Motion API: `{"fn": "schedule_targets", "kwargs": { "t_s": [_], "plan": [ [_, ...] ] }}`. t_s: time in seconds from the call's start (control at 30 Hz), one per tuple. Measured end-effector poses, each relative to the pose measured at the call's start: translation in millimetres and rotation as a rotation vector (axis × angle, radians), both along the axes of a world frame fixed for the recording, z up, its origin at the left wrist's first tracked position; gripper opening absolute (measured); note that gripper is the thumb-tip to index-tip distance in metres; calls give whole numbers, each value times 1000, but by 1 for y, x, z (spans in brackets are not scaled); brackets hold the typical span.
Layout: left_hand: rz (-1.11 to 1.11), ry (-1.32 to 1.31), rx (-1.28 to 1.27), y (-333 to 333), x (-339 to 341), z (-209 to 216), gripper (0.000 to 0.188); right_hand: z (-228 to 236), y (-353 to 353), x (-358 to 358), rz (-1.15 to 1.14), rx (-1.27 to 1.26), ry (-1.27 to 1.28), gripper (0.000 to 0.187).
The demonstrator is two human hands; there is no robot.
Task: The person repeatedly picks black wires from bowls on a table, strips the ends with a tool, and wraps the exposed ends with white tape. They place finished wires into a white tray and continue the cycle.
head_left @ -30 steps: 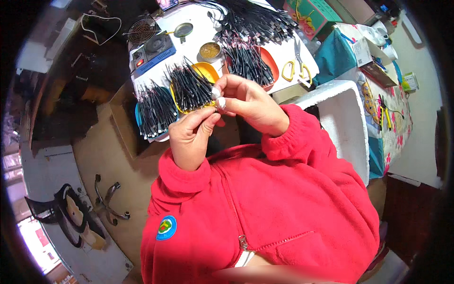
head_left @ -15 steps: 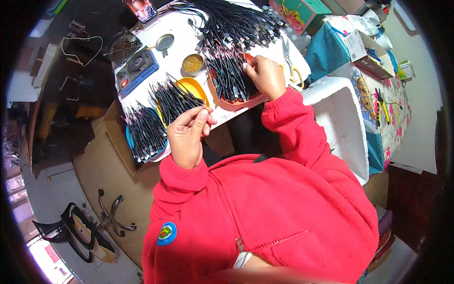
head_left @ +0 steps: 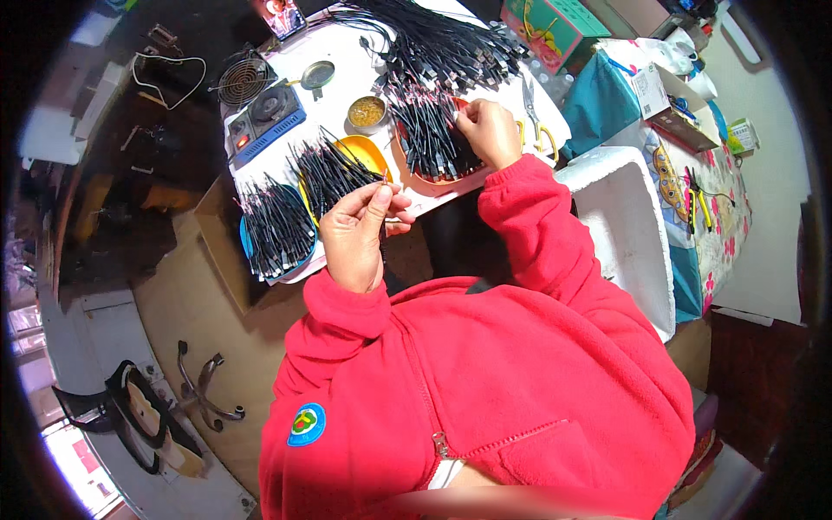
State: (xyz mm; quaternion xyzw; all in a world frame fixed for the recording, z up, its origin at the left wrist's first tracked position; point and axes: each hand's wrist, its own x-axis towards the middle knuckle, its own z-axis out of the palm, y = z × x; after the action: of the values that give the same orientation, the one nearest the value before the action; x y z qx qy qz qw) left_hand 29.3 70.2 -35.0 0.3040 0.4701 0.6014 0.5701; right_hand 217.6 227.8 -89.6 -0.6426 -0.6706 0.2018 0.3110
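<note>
My left hand (head_left: 357,232) is in front of the yellow tray (head_left: 367,152), thumb and finger pinched on a thin cable, of which only a small tip shows. My right hand (head_left: 490,135) is closed at the right edge of the orange tray (head_left: 440,184), its fingertips against the bundle of short black cables (head_left: 426,130) lying there. What those fingertips hold, if anything, is hidden. More short black cables (head_left: 328,178) with reddish wire ends lie across the yellow tray. Another bundle of cables (head_left: 276,221) fills the blue tray (head_left: 247,236) at the left.
Behind the trays stand a tin of amber material (head_left: 367,113), a round lid (head_left: 317,74) and a blue-grey device (head_left: 269,121) with a red light. Long black cables (head_left: 451,43) heap at the back. Scissors (head_left: 536,117) lie right, beside a white foam box (head_left: 620,234).
The view has shifted slightly, so the table sits a little further right. My left hand has tilted slightly and keeps its pinch. My right hand stays at the orange tray.
</note>
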Motion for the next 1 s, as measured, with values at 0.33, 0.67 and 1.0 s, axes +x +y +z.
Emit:
{"fn": "schedule_targets", "kwargs": {
  "t_s": [0.33,0.67,1.0],
  "plan": [
    [30,-182,83,5,8,1,15,17,-27,-9,11,426,23,16],
    [192,-223,177,8,17,9,13,65,-106,-48,343,327,451,14],
    [163,-273,229,-11,11,13,16,74,-142,-66,387,-10,759,12]
  ]
}}
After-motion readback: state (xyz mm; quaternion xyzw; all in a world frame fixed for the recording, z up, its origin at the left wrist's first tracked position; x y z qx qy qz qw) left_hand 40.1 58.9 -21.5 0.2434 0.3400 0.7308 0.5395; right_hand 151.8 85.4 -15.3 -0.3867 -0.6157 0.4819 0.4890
